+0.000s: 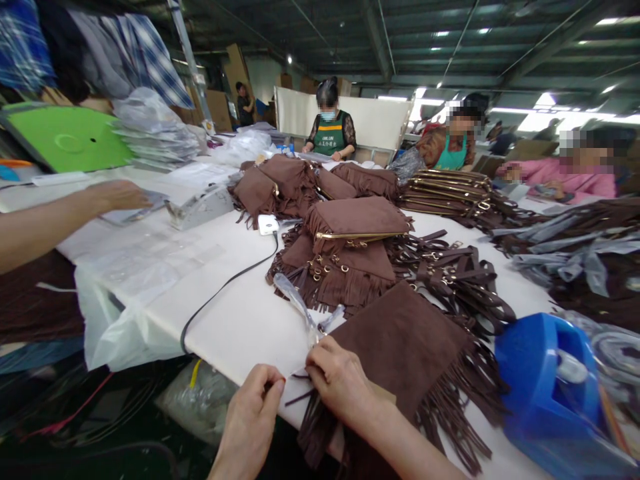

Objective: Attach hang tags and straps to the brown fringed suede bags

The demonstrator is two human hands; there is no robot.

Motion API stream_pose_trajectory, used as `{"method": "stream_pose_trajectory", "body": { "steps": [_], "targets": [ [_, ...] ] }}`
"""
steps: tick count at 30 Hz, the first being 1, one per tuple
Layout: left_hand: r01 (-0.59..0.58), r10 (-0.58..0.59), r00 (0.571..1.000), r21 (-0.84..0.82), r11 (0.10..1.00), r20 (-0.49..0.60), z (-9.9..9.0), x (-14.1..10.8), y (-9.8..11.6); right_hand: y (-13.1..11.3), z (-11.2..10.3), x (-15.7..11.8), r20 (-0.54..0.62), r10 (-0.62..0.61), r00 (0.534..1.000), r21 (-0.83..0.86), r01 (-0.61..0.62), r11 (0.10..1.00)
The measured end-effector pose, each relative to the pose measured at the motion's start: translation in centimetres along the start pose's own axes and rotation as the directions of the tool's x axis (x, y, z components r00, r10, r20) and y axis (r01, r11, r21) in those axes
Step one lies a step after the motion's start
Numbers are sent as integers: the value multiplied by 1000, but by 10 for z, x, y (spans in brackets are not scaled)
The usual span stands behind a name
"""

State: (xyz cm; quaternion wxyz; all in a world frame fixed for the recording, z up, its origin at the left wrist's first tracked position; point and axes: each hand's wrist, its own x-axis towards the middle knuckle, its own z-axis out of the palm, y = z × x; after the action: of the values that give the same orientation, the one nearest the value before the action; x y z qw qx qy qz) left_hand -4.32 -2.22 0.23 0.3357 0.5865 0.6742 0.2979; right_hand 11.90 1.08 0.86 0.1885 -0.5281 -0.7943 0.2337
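Note:
A brown fringed bag [405, 340] lies at the table's near edge, its fringe spread to the lower right. My right hand [345, 377] is over the bag's left edge, fingers closed on a narrow plastic-wrapped strip [297, 300] that sticks up past them. Just left of it, my left hand [253, 410] is in a pinch. A thin pale line seems to run between the two hands; what the left fingertips hold is too small to make out. Beyond the bag, more brown fringed bags [357, 217] with gold zips are stacked, beside a heap of brown straps [455, 273] with metal rings.
At the right stands a blue plastic tape dispenser or holder [545, 367]. A black cable [225, 287] runs from a white device [268, 225] over the table edge. A co-worker's arm [60, 213] reaches in from the left. Several people sit across the table.

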Motion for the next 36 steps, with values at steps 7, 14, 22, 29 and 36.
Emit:
{"method": "stream_pose_trajectory", "body": {
  "steps": [7,14,22,29,36],
  "targets": [
    [-20,24,998,-78,997,52,13,10,10,1,-1,-2,-13,56,998,97,-54,994],
    [-26,35,985,-49,998,170,24,16,13,3,0,-2,-33,59,998,112,-55,992],
    [-12,17,988,-34,999,152,24,15,11,4,1,-2,-41,61,997,125,-55,991],
    [41,-33,991,-59,997,128,20,17,15,7,7,-1,-51,46,998,113,-40,993],
    [244,-193,967,-379,893,168,25,19,20,2,0,-12,-51,-34,998,-32,33,999]
  ]
}}
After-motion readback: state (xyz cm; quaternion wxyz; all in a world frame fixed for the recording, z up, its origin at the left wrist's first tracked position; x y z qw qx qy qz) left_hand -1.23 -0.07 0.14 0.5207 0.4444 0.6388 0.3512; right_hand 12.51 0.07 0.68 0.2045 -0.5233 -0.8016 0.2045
